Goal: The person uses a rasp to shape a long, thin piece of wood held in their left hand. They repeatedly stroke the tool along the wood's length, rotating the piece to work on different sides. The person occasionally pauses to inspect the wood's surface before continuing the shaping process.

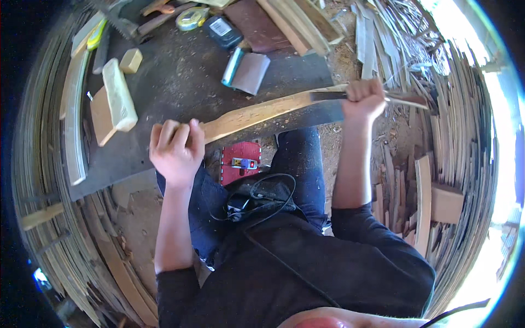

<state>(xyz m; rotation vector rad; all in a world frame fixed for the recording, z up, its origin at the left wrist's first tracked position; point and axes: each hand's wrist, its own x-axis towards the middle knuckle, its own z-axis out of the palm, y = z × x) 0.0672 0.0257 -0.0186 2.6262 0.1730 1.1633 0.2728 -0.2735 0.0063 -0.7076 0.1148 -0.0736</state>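
A long, pale, shaped strip of wood [262, 113] slants across the near edge of the dark workbench [164, 90]. My left hand [178, 150] is closed around its left end. Near the strip's far right end, my right hand [363, 99] is closed in a fist on a file-like tool [327, 95]. Its flat dark part points left along the wood, and a thin pale point comes out on the right of the fist. Motion smears the tool, so its exact kind is unclear. Beyond the strip lies a curled brown sheet of sandpaper [252, 74] with a teal edge.
On the bench are a tape measure [191, 18], a dark blue box [222, 33], a brown board [257, 26], planks [295, 24], a whitish block [119, 95], a small wood block [131, 60] and a saw [117, 24]. Stacked wood strips [454, 104] line the right side.
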